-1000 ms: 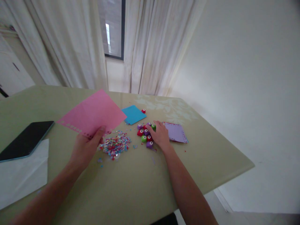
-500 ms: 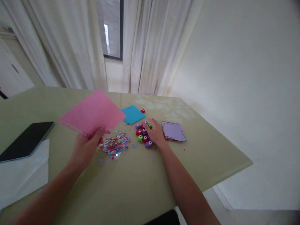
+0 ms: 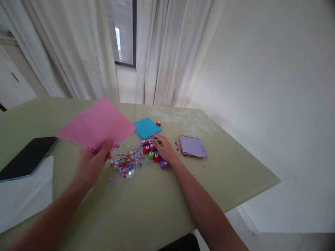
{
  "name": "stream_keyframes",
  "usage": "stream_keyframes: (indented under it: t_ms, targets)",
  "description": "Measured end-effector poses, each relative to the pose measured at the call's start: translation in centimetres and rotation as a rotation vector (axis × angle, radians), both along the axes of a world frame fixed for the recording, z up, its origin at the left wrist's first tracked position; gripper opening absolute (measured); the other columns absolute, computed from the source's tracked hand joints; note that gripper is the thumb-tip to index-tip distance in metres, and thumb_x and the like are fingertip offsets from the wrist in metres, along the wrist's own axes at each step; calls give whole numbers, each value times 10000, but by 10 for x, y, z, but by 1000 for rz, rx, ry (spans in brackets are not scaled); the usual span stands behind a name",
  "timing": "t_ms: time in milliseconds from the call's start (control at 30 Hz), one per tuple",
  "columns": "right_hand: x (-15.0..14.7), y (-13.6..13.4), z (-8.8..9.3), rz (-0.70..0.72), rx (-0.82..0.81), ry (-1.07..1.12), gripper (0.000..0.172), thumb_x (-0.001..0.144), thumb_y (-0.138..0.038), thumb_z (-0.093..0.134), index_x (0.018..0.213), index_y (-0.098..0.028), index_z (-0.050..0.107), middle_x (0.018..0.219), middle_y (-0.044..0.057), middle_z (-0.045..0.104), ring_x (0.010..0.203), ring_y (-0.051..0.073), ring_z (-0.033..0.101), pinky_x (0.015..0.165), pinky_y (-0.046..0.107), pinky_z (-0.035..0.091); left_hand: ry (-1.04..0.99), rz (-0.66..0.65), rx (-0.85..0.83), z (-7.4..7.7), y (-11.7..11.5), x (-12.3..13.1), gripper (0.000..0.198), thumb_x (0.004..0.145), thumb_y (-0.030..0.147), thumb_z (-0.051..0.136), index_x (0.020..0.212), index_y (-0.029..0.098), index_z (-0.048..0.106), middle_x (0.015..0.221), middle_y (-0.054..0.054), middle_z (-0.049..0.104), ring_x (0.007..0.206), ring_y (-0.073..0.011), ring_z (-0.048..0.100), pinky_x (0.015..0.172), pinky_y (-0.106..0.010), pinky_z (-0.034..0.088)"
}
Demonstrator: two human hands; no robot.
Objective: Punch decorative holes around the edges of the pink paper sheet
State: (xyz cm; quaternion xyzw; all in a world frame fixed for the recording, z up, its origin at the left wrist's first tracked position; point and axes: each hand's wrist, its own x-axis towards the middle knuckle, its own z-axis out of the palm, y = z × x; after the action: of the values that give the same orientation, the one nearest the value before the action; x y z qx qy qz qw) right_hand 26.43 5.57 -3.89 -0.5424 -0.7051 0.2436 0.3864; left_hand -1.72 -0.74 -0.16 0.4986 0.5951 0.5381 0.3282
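My left hand (image 3: 94, 162) pinches the near edge of a pink sheet of paper (image 3: 98, 125) between thumb and fingers. Small punched holes run along the sheet's near edges, and it is held up over the table. My right hand (image 3: 164, 148) rests against a cluster of small craft paper punches (image 3: 151, 147), red, green and purple with round white tops. Its fingers are stretched over the right side of the cluster, hiding some of the punches. Between my hands lies a heap of colourful paper confetti (image 3: 128, 160).
Behind the punches is a stack of blue paper (image 3: 147, 128) with one red punch (image 3: 158, 123) beside it. On the right lies a stack of hole-edged sheets, lilac on top (image 3: 193, 146). A dark tablet (image 3: 28, 157) overlaps white paper (image 3: 28, 195) at left.
My right hand has shifted left, pushing the cluster of punches toward the confetti. Red scraps now show on the table where it was. The pink sheet has moved slightly left.
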Motion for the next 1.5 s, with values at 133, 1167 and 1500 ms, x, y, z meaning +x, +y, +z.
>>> stream_keyframes:
  t_ms: [133, 1167, 1500]
  targets:
    - [-12, -1, -1, 11, 6, -60, 484, 1051, -567, 563, 1387, -248, 702, 1500, 95, 671, 1437, 251, 584, 1242, 447, 395, -68, 32, -5, 2, 1, -1, 417, 856, 571, 688, 814, 159, 732, 587, 11, 589, 506, -136, 471, 463, -257, 340]
    - [-129, -66, -4, -94, -15, -112, 858, 1005, -716, 529, 1634, -142, 422, 1742, 215, 323, 1626, 386, 279, 1307, 594, 236, 16, 173, 49, -7, 22, -20, 418, 814, 583, 638, 623, 211, 629, 514, 21, 539, 491, -152, 478, 482, -266, 350]
    - [-120, -33, 0, -93, 61, 218, 419, 1065, -468, 529, 1354, -191, 649, 1420, 136, 665, 1374, 247, 577, 1219, 423, 404, 6, 205, 20, 2, 14, -21, 420, 807, 595, 623, 637, 212, 640, 516, 16, 545, 475, -164, 482, 456, -276, 344]
